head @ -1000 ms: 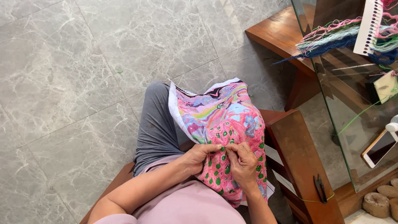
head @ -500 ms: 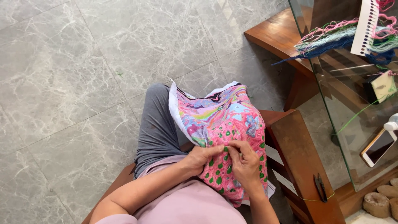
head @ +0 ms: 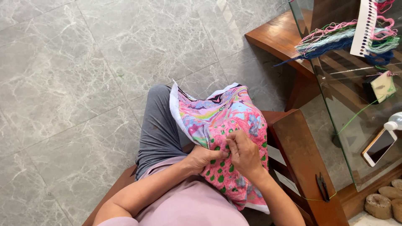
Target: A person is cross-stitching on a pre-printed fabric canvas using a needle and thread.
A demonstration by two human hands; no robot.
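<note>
A colourful embroidered cloth (head: 226, 121), mostly pink with green spots and a white edge, lies draped over my lap. My left hand (head: 205, 157) grips a fold of the cloth from the left side. My right hand (head: 243, 152) rests on top of it with the fingertips pinched together on the pink part; whether a needle is between them is too small to tell. Both hands touch near the cloth's middle.
A wooden chair arm (head: 307, 163) runs on my right, with small black snips (head: 323, 187) and a green thread on it. A glass tabletop (head: 356, 104) holds skeins of coloured thread (head: 335, 37), a phone (head: 379, 146) and a small card of thread (head: 383, 86). Grey marble floor (head: 71, 83) lies to the left.
My hands have stayed on the cloth with only slight finger shifts; the view has tilted a little.
</note>
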